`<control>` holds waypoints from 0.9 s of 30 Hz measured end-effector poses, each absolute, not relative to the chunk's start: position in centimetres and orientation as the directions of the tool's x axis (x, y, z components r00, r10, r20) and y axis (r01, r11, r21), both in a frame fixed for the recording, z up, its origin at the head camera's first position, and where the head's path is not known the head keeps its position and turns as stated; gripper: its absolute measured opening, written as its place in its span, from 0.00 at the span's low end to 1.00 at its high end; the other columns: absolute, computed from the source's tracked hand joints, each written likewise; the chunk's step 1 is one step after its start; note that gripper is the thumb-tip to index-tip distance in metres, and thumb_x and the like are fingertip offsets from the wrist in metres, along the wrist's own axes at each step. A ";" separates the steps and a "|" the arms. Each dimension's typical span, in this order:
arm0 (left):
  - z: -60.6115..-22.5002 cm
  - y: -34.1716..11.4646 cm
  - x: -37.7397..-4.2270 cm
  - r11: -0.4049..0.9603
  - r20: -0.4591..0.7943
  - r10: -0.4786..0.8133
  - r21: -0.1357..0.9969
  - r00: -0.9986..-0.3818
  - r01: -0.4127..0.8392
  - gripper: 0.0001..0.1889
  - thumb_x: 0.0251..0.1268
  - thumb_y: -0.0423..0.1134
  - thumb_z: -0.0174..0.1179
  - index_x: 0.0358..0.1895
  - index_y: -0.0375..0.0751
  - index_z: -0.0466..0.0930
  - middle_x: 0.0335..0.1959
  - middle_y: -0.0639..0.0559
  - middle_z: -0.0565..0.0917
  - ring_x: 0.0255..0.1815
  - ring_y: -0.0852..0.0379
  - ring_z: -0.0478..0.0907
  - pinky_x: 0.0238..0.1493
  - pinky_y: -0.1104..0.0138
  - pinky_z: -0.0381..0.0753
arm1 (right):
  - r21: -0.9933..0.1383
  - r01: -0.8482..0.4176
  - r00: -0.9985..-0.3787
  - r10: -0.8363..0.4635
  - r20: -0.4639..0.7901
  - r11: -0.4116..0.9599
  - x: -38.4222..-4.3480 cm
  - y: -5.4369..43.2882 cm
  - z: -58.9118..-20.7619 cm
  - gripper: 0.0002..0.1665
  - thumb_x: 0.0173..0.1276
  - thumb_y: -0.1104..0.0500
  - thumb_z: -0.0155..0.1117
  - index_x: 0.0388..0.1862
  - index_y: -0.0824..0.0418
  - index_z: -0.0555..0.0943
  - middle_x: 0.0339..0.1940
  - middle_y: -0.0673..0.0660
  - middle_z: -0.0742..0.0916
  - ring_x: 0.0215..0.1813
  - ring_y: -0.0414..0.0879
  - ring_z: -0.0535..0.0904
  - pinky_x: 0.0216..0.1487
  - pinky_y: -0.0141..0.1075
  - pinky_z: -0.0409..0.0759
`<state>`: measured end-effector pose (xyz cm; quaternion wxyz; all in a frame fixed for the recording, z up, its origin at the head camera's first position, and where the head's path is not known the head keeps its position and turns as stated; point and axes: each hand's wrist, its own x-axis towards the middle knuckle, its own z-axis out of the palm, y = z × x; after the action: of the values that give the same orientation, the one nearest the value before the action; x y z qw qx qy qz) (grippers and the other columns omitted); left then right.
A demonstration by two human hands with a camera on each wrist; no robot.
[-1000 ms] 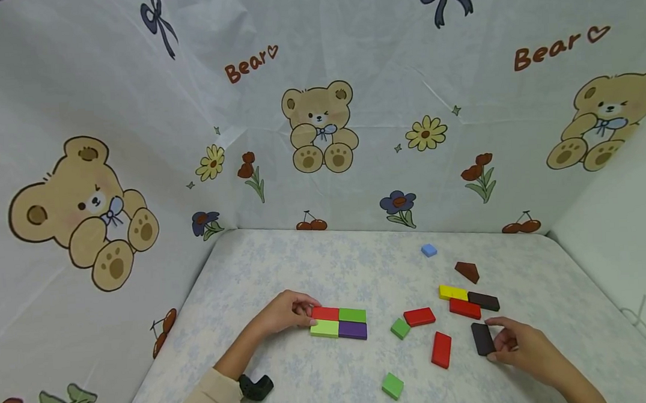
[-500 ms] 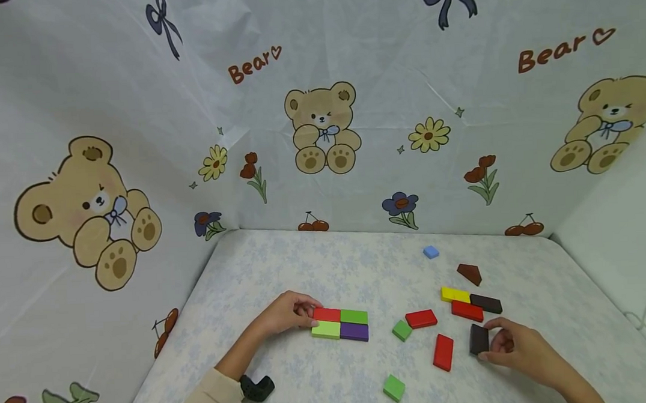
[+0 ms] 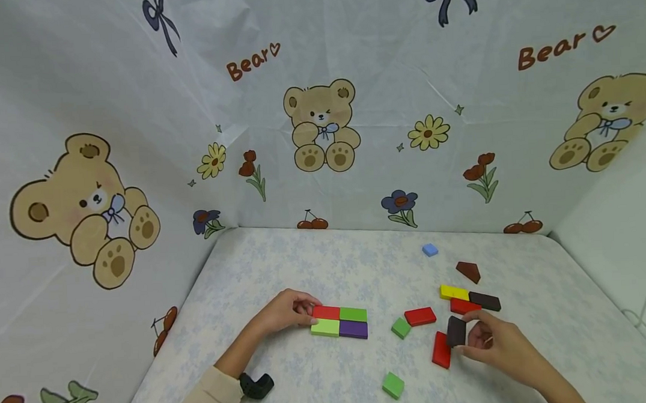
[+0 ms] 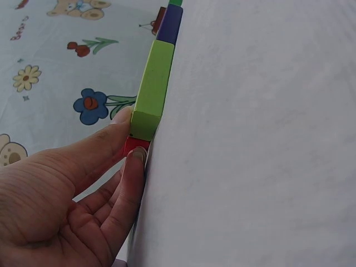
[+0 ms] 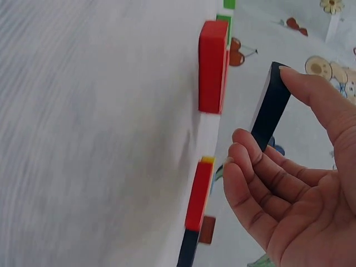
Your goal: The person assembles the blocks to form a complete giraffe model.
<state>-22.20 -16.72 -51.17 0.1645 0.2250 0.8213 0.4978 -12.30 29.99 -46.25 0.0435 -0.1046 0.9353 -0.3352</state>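
In the head view, my left hand is at the left end of a flat two-by-two group of blocks. Its thumb and fingertips pinch the red block, with the thumb also right at the lime block. A green block and a purple block make up the group's right half. My right hand holds a black block between thumb and fingers. That block is tilted and raised off the table in the right wrist view, and overlaps a lying red block in the head view.
Past my right hand lie a yellow block, another black block, a red block and a brown piece. Two green cubes, with one nearer, and a red block lie mid-table. A small blue block sits far back.
My right hand has picked the black block up off the table and carried it left, toward the lying red block. My left hand stays at the block group.
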 end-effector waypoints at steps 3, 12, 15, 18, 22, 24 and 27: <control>-51.1 -16.7 -22.2 0.407 -0.046 0.533 0.889 -0.845 0.209 0.18 0.59 0.38 0.75 0.53 0.41 0.87 0.33 0.54 0.84 0.30 0.59 0.76 0.32 0.68 0.77 | -0.644 -0.175 -0.973 -0.233 -0.005 0.745 -12.3 28.7 -45.9 0.35 0.56 0.52 0.82 0.55 0.66 0.75 0.27 0.48 0.79 0.29 0.37 0.75 0.33 0.31 0.78; -50.9 -16.7 -22.1 0.410 -0.039 0.530 0.886 -0.847 0.215 0.18 0.59 0.38 0.75 0.53 0.40 0.87 0.34 0.54 0.84 0.31 0.58 0.77 0.34 0.68 0.78 | -0.680 -0.288 -0.934 -0.355 0.044 0.675 -12.6 24.5 -44.9 0.33 0.56 0.50 0.82 0.52 0.63 0.75 0.27 0.49 0.80 0.29 0.38 0.76 0.32 0.31 0.78; -51.0 -16.7 -22.0 0.412 -0.042 0.528 0.886 -0.848 0.212 0.18 0.60 0.38 0.75 0.53 0.40 0.87 0.34 0.54 0.84 0.31 0.58 0.77 0.34 0.68 0.78 | -0.675 -0.308 -0.921 -0.388 0.034 0.670 -12.7 23.1 -44.6 0.33 0.56 0.48 0.82 0.51 0.63 0.75 0.27 0.48 0.80 0.29 0.39 0.75 0.31 0.31 0.78; -50.9 -16.6 -22.0 0.413 -0.042 0.527 0.886 -0.849 0.212 0.18 0.59 0.38 0.75 0.53 0.40 0.87 0.34 0.54 0.84 0.31 0.58 0.77 0.34 0.68 0.78 | -0.650 -0.343 -0.904 -0.426 0.033 0.678 -12.9 21.9 -44.5 0.34 0.57 0.46 0.81 0.52 0.62 0.76 0.26 0.46 0.79 0.29 0.37 0.75 0.31 0.31 0.77; -51.1 -16.6 -22.1 0.411 -0.045 0.530 0.887 -0.847 0.210 0.18 0.59 0.38 0.75 0.53 0.40 0.87 0.33 0.54 0.84 0.31 0.59 0.77 0.33 0.68 0.77 | -0.638 -0.370 -0.884 -0.468 0.017 0.676 -13.0 20.1 -44.5 0.33 0.57 0.46 0.81 0.53 0.61 0.77 0.27 0.45 0.80 0.29 0.37 0.75 0.32 0.31 0.77; -51.2 -16.7 -22.3 0.409 -0.046 0.534 0.888 -0.844 0.211 0.18 0.59 0.38 0.75 0.53 0.40 0.87 0.33 0.54 0.84 0.30 0.60 0.76 0.33 0.69 0.77 | -0.634 -0.368 -0.879 -0.477 -0.002 0.680 -13.0 19.1 -44.4 0.32 0.57 0.46 0.81 0.53 0.60 0.77 0.27 0.45 0.80 0.30 0.38 0.75 0.32 0.31 0.77; -51.2 -16.7 -22.4 0.408 -0.041 0.537 0.887 -0.843 0.217 0.18 0.59 0.37 0.75 0.53 0.39 0.87 0.33 0.54 0.84 0.29 0.60 0.76 0.32 0.69 0.77 | -0.621 -0.372 -0.869 -0.493 -0.028 0.690 -12.8 17.4 -44.2 0.33 0.57 0.46 0.81 0.54 0.59 0.77 0.27 0.46 0.81 0.29 0.39 0.75 0.31 0.30 0.76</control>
<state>-22.39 -16.73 -51.23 0.1620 0.2291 0.8233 0.4934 -12.81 17.43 -44.24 0.0969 -0.2365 0.9142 -0.3144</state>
